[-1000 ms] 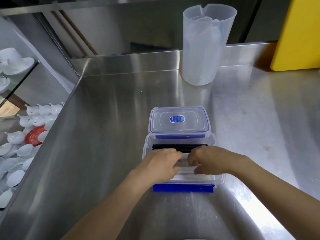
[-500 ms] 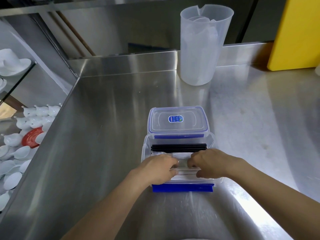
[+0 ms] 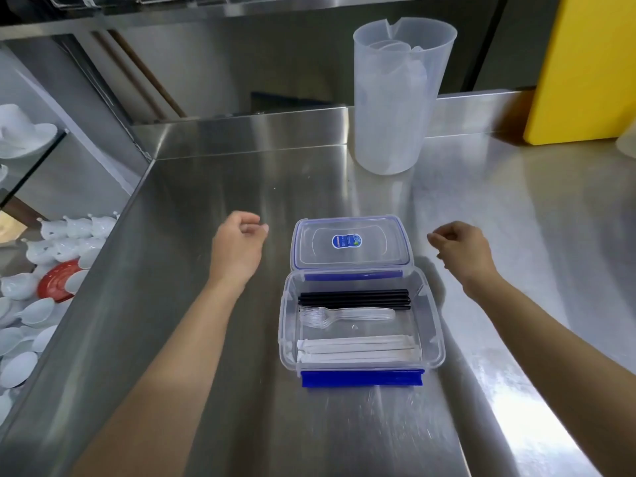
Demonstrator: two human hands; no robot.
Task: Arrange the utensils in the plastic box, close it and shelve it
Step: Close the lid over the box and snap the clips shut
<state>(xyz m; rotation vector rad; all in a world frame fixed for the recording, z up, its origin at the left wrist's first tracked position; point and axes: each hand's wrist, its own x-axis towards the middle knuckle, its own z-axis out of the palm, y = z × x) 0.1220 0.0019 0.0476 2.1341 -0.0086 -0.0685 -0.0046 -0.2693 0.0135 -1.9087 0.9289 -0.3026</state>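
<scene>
A clear plastic box (image 3: 434, 333) with blue latches stands open on the steel counter. Inside lie black straws (image 3: 354, 298) at the far side, clear plastic forks (image 3: 344, 315) in the middle and paper-wrapped sticks (image 3: 358, 349) at the near side. Its clear lid (image 3: 351, 244) with a blue sticker lies flat just behind the box. My left hand (image 3: 237, 247) hovers left of the lid, fingers loosely curled and holding nothing. My right hand (image 3: 461, 247) hovers right of the lid, also loosely curled and holding nothing.
A tall translucent jug (image 3: 395, 98) stands at the back of the steel counter (image 3: 206, 304). A yellow board (image 3: 581, 67) leans at the back right. Below the counter's left edge lie white spoons and a red dish (image 3: 56, 280). A steel shelf (image 3: 241, 8) runs overhead.
Both hands have lifted out of the box and spread apart to either side of the lid. The forks and wrapped sticks they covered now lie in plain sight.
</scene>
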